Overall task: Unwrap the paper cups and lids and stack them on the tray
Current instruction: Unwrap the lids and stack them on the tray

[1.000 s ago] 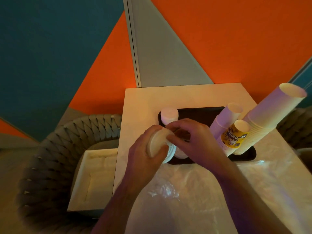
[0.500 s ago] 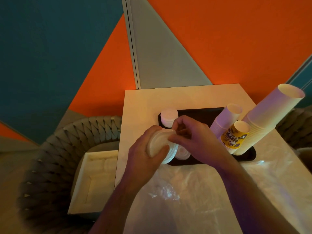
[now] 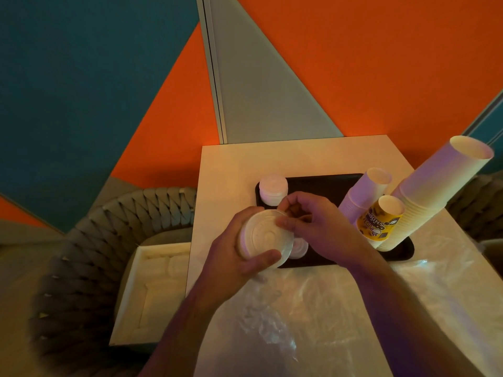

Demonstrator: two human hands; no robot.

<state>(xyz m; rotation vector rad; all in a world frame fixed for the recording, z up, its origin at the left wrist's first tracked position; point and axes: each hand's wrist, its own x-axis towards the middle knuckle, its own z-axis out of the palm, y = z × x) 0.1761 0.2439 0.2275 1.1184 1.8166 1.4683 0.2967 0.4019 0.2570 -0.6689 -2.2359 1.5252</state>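
Note:
My left hand grips a stack of white lids above the near left corner of the black tray. My right hand pinches the top lid's far edge with thumb and fingertips. A short stack of white lids stands at the tray's far left corner. Another small lid stack shows on the tray just behind the held lids. On the tray's right side stand a tall stack of plain paper cups, a shorter plain stack and a yellow printed cup.
Crumpled clear plastic wrap covers the near part of the pale table. A woven chair at the left holds a white tray-like box. Another woven chair sits at the right.
The held lid stack has tilted so its top face points more toward me. My right fingers have shifted along the top lid's far edge.

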